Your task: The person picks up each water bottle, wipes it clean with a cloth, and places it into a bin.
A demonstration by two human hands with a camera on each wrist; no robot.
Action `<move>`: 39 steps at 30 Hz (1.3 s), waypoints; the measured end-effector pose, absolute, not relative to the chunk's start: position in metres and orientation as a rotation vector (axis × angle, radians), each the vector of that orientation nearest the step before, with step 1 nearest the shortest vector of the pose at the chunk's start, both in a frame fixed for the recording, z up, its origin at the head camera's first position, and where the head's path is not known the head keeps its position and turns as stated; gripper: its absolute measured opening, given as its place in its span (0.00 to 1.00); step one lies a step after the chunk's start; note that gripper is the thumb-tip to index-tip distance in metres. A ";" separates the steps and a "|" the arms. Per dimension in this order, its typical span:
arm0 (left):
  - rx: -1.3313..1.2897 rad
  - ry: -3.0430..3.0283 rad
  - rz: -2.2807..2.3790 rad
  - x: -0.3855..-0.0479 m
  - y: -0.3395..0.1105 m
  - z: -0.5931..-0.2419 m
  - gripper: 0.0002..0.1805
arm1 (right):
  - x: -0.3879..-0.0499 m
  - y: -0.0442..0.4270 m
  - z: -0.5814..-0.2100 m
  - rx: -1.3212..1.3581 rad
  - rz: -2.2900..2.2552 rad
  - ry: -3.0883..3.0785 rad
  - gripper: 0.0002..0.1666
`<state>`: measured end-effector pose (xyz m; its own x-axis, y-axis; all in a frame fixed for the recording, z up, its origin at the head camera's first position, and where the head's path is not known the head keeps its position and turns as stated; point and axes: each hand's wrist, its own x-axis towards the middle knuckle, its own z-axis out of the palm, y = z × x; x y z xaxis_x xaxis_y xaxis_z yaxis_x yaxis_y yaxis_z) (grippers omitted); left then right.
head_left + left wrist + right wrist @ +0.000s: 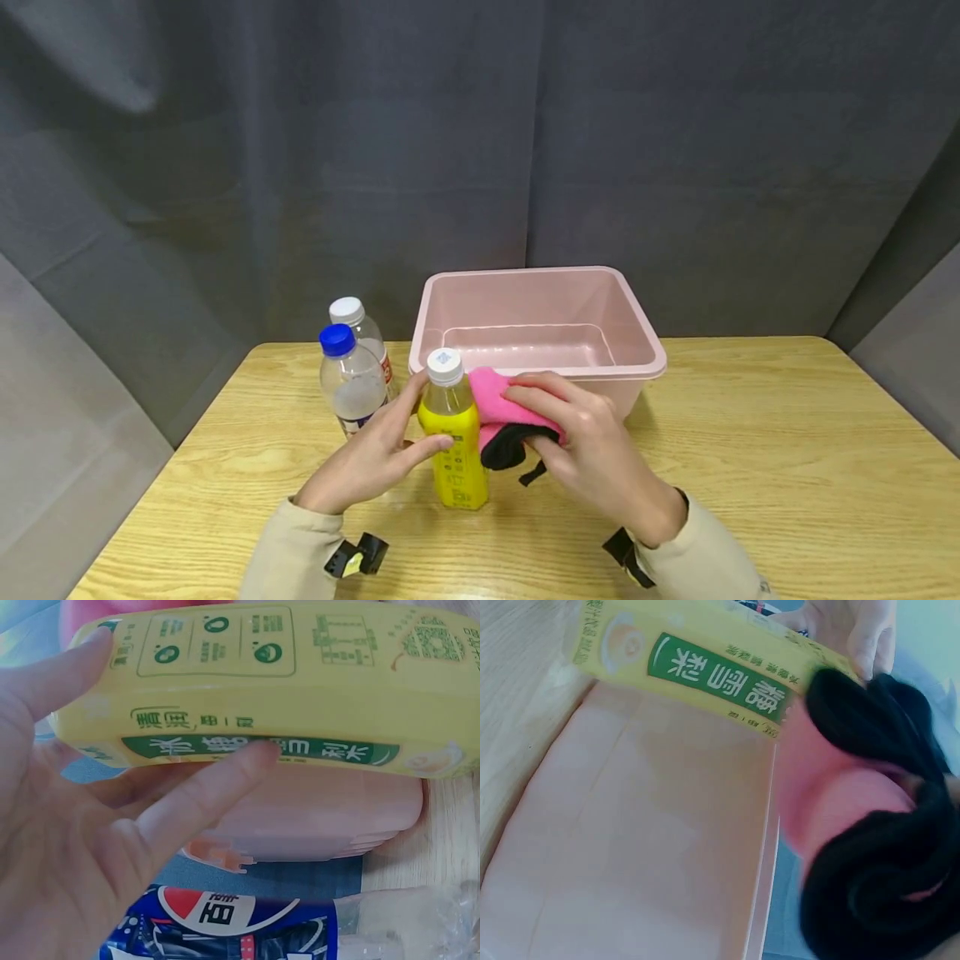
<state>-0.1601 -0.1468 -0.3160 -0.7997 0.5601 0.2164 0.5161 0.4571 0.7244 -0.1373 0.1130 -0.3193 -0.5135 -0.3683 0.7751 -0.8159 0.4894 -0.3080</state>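
A yellow-labelled drink bottle (459, 454) with a white cap stands upright on the table. My left hand (367, 462) holds it from the left, thumb across its front and fingers along its far side. Green label panels show on the bottle (300, 697) in the left wrist view. On the other side, my right hand (581, 433) grips a folded pink-and-black cloth (495, 400). The cloth (840, 787) lies against the bottle near its shoulder. Part of the right hand is hidden behind the cloth in the right wrist view.
Behind the bottle sits a pink plastic basin (637, 364). Left of it stand a blue-capped clear bottle (352, 383) and a white-capped clear bottle (367, 333), partly overlapped. Grey curtains (390, 150) hang behind the wooden table (787, 467).
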 end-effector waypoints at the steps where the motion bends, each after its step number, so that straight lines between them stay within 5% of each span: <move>1: 0.981 2.634 1.284 -0.160 -0.147 -0.316 0.41 | -0.137 0.113 -0.318 0.968 0.936 -2.044 0.29; 19: 0.971 2.653 1.270 -0.159 -0.147 -0.314 0.42 | -0.137 0.113 -0.318 1.049 0.784 -2.000 0.32; 39: 0.985 2.669 1.253 -0.159 -0.145 -0.315 0.42 | -0.144 0.100 -0.362 1.262 0.348 -2.589 0.21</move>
